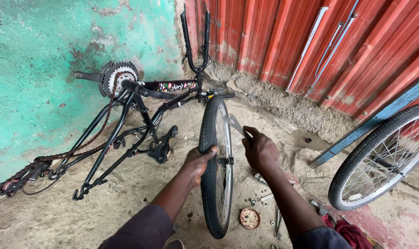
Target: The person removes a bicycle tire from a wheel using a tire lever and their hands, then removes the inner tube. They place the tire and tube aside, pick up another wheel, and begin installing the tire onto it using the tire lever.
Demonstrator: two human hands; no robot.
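Dusty concrete floor [126, 203]: upright wheel [215, 175] stands between both hands, left hand [199, 161] gripping its tyre, right hand [261, 150] clenched on a flat spanner [235, 124] near the axle.

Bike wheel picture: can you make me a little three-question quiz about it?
1. True or false: the left hand grips the tyre of the upright wheel.
2. What does the right hand hold? A) flat metal wrench B) hammer C) pump
3. Which way up does the black bike frame lie?

Key: 1 true. 2 A. 3 Upside down, its fork pointing up.
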